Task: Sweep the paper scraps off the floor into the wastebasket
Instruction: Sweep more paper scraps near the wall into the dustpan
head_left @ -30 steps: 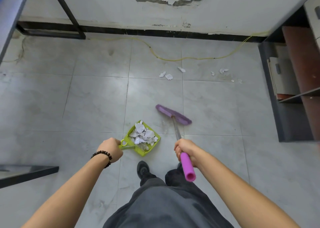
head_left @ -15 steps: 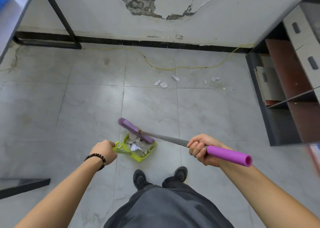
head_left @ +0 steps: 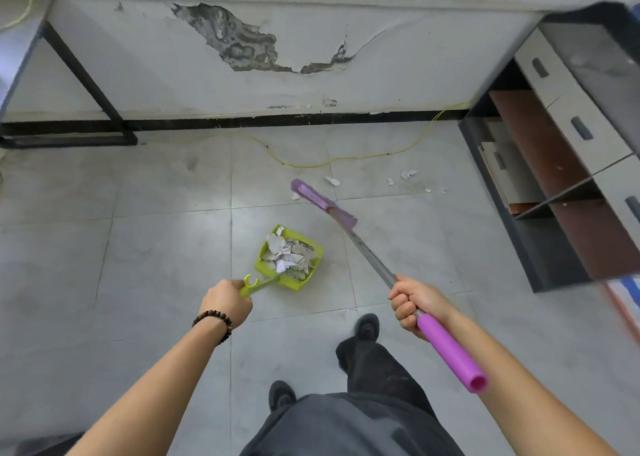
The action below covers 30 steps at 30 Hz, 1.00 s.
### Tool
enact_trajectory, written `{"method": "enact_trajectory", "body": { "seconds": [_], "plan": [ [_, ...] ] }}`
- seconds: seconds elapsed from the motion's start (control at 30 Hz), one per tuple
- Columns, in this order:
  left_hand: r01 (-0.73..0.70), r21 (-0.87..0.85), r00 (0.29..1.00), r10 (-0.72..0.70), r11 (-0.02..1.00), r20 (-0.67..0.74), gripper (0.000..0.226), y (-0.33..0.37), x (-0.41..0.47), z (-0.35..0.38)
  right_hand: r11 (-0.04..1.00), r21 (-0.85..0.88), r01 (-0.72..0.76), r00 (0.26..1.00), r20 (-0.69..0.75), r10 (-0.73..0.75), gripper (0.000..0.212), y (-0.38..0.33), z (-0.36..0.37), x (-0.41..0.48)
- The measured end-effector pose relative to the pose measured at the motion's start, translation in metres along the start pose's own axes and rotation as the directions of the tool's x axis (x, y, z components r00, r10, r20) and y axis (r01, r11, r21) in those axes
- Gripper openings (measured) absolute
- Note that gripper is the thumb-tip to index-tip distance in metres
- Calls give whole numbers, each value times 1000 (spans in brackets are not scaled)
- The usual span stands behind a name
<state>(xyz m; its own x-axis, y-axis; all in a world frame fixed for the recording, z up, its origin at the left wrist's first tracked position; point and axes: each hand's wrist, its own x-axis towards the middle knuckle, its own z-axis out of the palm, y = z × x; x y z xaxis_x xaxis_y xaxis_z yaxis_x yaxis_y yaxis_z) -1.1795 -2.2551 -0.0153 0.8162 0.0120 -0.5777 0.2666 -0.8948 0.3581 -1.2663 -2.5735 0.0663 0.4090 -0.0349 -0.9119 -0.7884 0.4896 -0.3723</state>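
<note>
My left hand (head_left: pixel 227 301) grips the handle of a lime-green dustpan (head_left: pixel 266 265), which holds a heap of crumpled white paper (head_left: pixel 289 256) above the grey tiles. My right hand (head_left: pixel 415 299) is closed around the purple broom (head_left: pixel 323 202), where its metal shaft meets the purple grip. The broom head reaches forward, close to loose paper scraps (head_left: pixel 408 174) lying on the floor near the wall. One small scrap (head_left: pixel 295 196) lies just left of the broom head. No wastebasket shows in the head view.
A yellow cable (head_left: pixel 311 163) runs along the floor by the black skirting. A dark shelf unit (head_left: pixel 554 164) with drawers stands at the right. A black table frame (head_left: pixel 69 137) stands at the far left. My black shoes (head_left: pixel 367 327) stand behind the dustpan.
The broom head left the dustpan and swung forward and right toward the scraps by the wall. The dustpan now shows its paper heap uncovered. I have stepped closer to the wall.
</note>
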Motion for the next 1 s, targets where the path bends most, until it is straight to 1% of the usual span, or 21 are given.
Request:
{"method": "enact_trajectory", "body": {
  "seconds": [0.07,0.13,0.2,0.3,0.37,0.4,0.43,0.5,0.53,0.6,0.67,0.77,0.83,0.93,1.0],
  "plan": [
    [-6,-11,1000,6,1000,-13,22,17,19,-5,998,-17,62,998,-15,-62,66,-20,-5,20],
    [-1,-14,1000,1,1000,-15,21,37,41,-11,995,-57,83,996,-32,-85,71,-47,-9,46],
    [14,-31,1000,-14,999,-19,23,59,63,-16,989,-97,111,993,-32,-114,66,-80,-13,74],
    [44,-59,999,-46,997,-29,24,97,100,-22,978,-156,137,989,-36,-144,51,-142,-16,123],
    [77,-61,996,-79,995,-31,22,124,124,-26,970,-200,135,988,-51,-148,49,-183,-15,158],
    [93,-54,995,-95,994,-29,21,136,136,-28,967,-218,128,988,-62,-145,48,-201,-15,176],
    [110,-44,993,-111,993,-27,20,148,148,-31,966,-230,118,988,-73,-138,40,-217,-16,194],
    [138,-32,990,-139,990,-20,20,168,170,-38,967,-245,70,990,-102,-97,15,-245,-18,224],
    [148,-23,989,-149,989,-18,20,177,182,-42,971,-234,37,991,-117,-66,11,-259,-19,240],
    [167,5,986,-166,986,-22,18,189,201,-50,976,-218,-14,988,-154,-20,14,-280,-17,263],
    [188,45,982,-187,981,-25,15,198,221,-59,954,-293,-57,978,-207,-5,17,-301,-13,283],
    [213,78,977,-212,974,-14,18,207,245,-72,888,-444,-120,965,-260,0,19,-325,-10,303],
    [227,80,974,-227,971,-17,19,212,262,-79,869,-470,-154,964,-266,27,20,-338,-6,311],
    [245,104,969,-245,964,-15,17,218,286,-88,840,-517,-167,962,-273,23,22,-341,14,314],
    [245,121,969,-247,962,-1,15,221,298,-94,807,-567,-166,963,-271,8,26,-329,32,311]
  ]
}}
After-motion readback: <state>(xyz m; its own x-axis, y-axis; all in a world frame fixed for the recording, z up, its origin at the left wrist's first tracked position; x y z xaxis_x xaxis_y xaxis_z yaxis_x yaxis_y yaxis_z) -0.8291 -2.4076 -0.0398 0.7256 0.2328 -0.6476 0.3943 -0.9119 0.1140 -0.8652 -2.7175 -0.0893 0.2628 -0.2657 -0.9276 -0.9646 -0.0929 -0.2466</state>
